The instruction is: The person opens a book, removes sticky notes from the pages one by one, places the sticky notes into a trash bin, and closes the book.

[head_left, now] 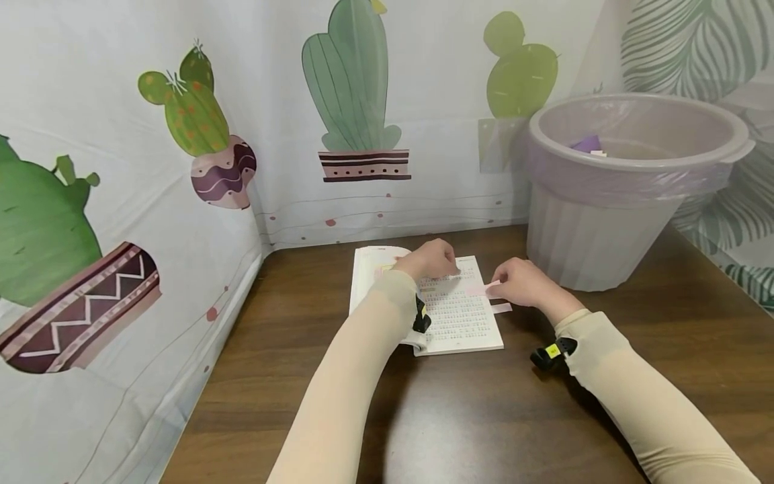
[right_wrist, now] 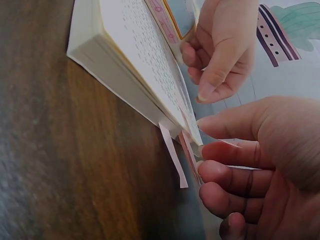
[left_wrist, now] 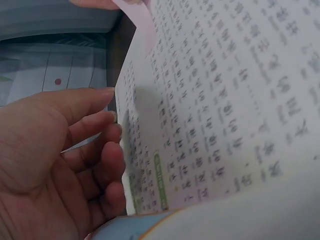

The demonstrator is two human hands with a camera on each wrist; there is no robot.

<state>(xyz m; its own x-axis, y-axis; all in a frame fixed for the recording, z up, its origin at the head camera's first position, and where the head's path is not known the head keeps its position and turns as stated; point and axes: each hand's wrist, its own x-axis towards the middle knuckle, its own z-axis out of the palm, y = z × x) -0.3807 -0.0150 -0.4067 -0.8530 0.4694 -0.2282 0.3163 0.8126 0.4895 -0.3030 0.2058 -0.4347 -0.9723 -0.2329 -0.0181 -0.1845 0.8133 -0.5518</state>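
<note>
An open book lies on the table, its right-hand page covered in small printed characters. My left hand hovers over the upper part of that page, fingers loosely bent with nothing between them; in the left wrist view the fingertips appear beside the page edge. At the book's right edge, my right hand pinches the outer end of a thin pink paper strip, whose other end lies on the page. A second pale pink strip sticks out from between the pages just below it.
A large whitish bin with a translucent liner stands at the back right, a purple piece inside. A cactus-print cloth hangs behind the wooden table. Black bands with small devices sit on both wrists.
</note>
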